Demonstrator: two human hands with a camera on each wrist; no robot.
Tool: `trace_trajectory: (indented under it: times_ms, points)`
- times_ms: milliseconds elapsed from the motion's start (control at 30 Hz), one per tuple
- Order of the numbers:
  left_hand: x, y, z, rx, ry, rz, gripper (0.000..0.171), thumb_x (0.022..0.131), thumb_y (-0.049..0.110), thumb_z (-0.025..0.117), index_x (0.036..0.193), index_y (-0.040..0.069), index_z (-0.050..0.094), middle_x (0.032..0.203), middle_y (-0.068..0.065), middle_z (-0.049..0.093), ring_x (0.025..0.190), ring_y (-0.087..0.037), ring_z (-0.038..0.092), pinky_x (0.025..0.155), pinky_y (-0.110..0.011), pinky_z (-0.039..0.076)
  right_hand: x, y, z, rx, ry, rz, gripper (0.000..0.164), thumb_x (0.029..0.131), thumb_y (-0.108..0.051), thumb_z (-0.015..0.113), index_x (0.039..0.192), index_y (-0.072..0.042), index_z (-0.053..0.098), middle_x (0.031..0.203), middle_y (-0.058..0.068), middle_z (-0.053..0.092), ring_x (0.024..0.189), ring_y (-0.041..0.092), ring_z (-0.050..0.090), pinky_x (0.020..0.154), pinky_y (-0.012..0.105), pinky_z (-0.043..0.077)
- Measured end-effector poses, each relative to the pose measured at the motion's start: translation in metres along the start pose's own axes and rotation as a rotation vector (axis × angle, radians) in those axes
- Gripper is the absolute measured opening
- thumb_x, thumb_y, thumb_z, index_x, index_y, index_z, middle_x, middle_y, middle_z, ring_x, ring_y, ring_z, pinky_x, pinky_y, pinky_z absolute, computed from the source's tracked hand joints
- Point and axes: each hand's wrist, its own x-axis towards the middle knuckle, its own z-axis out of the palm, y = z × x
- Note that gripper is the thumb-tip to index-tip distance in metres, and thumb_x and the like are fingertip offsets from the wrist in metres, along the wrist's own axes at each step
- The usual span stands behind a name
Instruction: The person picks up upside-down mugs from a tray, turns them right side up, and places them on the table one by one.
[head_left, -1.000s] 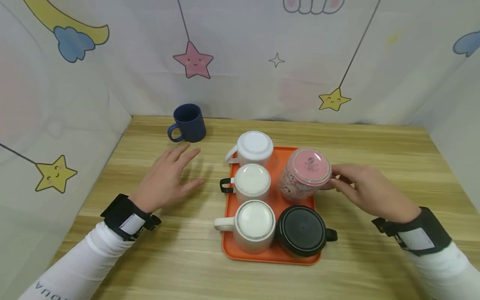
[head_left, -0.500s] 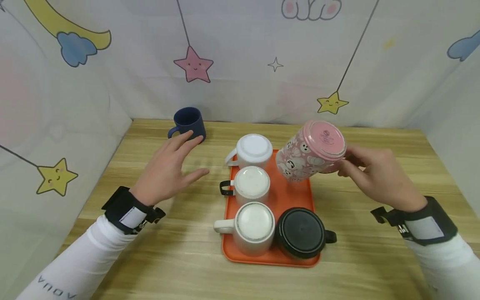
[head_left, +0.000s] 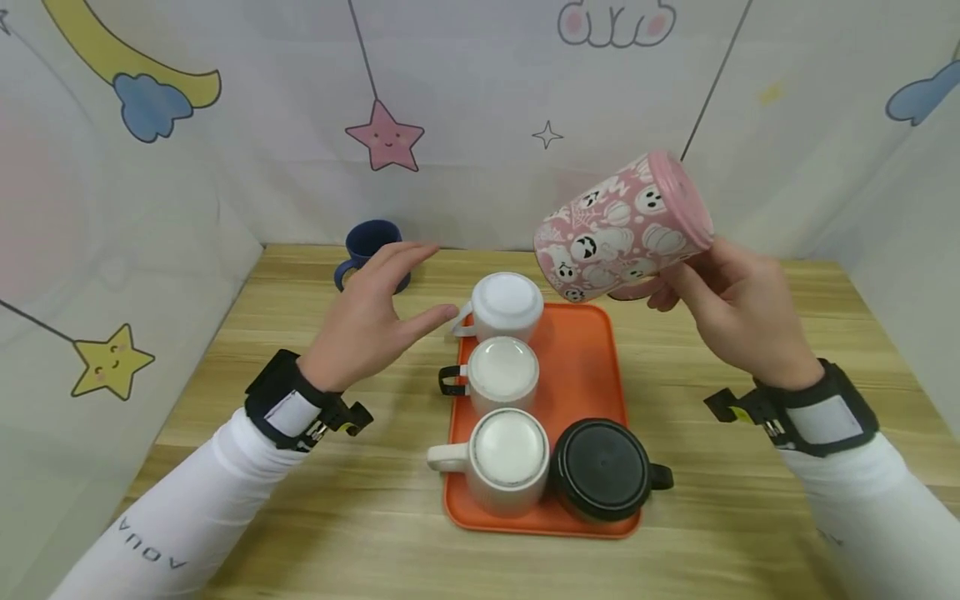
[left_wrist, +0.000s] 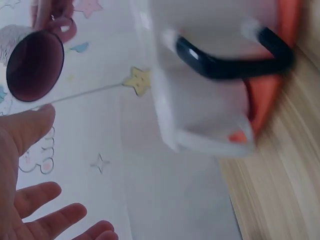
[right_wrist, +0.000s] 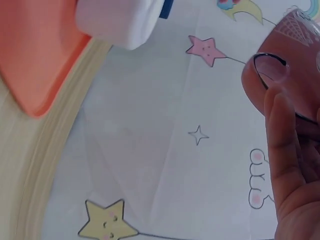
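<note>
A pink mug [head_left: 611,233] with white ghost and pumpkin figures hangs tilted above the tray, its base up to the right. My right hand [head_left: 750,308] grips it by the handle; in the right wrist view the fingers curl at that handle [right_wrist: 272,70]. The left wrist view looks into the mug's dark mouth [left_wrist: 35,65]. My left hand [head_left: 371,321] hovers with spread fingers and holds nothing. Behind its fingers, partly hidden, stands a navy mug [head_left: 371,239]. The white mug [head_left: 507,302] at the tray's far end is close to my left thumb.
An orange tray [head_left: 581,367] lies on the wooden table [head_left: 720,467]. On it, upside down, are a mug with a black handle [head_left: 502,375], a cream mug [head_left: 510,454] and a black mug [head_left: 603,468]. A printed curtain [head_left: 480,200] rises behind the table.
The pink mug has been lifted off the tray and tipped further over, rising with my right hand. My left hand has moved right and away from me, now partly covering the navy mug.
</note>
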Motion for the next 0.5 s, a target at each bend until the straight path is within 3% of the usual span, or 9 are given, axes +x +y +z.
trace_trajectory:
  times_ms: [300,500]
  points:
    - [0.029,0.038,0.011,-0.355,-0.023,-0.091,0.067,0.096,0.029,0.084,0.154,0.013,0.056,0.147,-0.002,0.059,0.128,-0.018,0.060,0.106,-0.036,0.053,0.023,-0.019,0.021,0.277,0.090,0.026,0.025,0.106,0.002,0.060,0.129,0.004,0.070,0.098,0.017,0.075,0.072,0.021,0.073,0.070,0.025,0.063]
    - [0.047,0.060,0.022,-0.635,-0.029,-0.096,0.061,0.098,0.017,0.080,0.153,0.007,0.055,0.140,-0.006,0.063,0.120,-0.018,0.065,0.103,-0.033,0.055,0.033,-0.027,0.036,0.556,0.130,0.076,0.021,0.107,-0.002,0.060,0.125,0.006,0.069,0.100,0.023,0.072,0.075,0.028,0.074,0.074,0.031,0.064]
